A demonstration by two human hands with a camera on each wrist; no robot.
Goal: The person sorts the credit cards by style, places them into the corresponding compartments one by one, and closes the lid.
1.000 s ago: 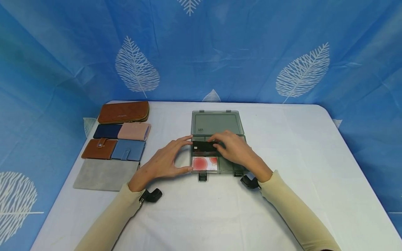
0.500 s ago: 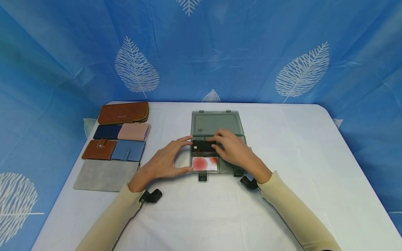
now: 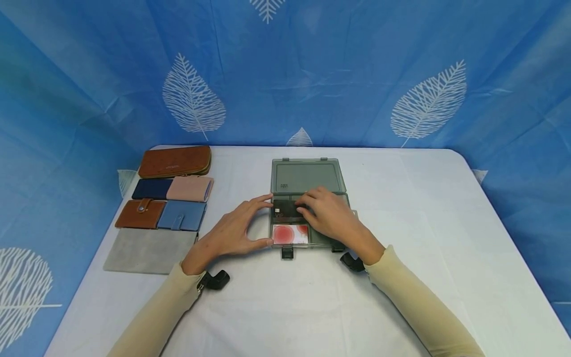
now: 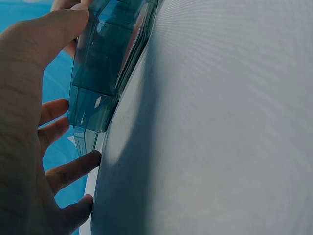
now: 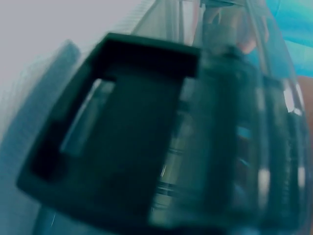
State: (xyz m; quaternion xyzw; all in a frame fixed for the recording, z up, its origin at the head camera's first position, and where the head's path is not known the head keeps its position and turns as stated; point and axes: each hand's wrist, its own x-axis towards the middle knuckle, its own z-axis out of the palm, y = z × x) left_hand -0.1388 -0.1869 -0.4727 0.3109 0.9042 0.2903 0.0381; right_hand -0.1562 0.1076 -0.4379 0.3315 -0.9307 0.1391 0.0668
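Observation:
A green see-through plastic box (image 3: 327, 237) with compartments lies with its lid (image 3: 308, 176) thrown back. In its upper left compartment is a black card (image 3: 283, 214) marked VIP. My right hand (image 3: 331, 218) reaches over the box from the right, thumb and index finger pinching the card's right part. A white card with red circles (image 3: 290, 234) lies in the compartment below. My left hand (image 3: 227, 230) rests against the box's left side with fairly straight fingers, thumb near the front corner; the left wrist view shows them touching its wall (image 4: 93, 73). The right wrist view shows mainly a blurred dark latch (image 5: 132, 122).
At the left of the white table (image 3: 285, 307) lie a long brown zip wallet (image 3: 175, 161), a navy wallet (image 3: 151, 188), a pink one (image 3: 189, 188), a brown snap wallet (image 3: 140, 213), a blue one (image 3: 180, 215) and a grey pouch (image 3: 149, 249). A blue curtain (image 3: 339, 74) hangs behind.
The black card has gone from slightly tilted to lying flatter in its compartment, its lettering showing more. My right fingers have shifted slightly left with it. The left hand has stayed in place.

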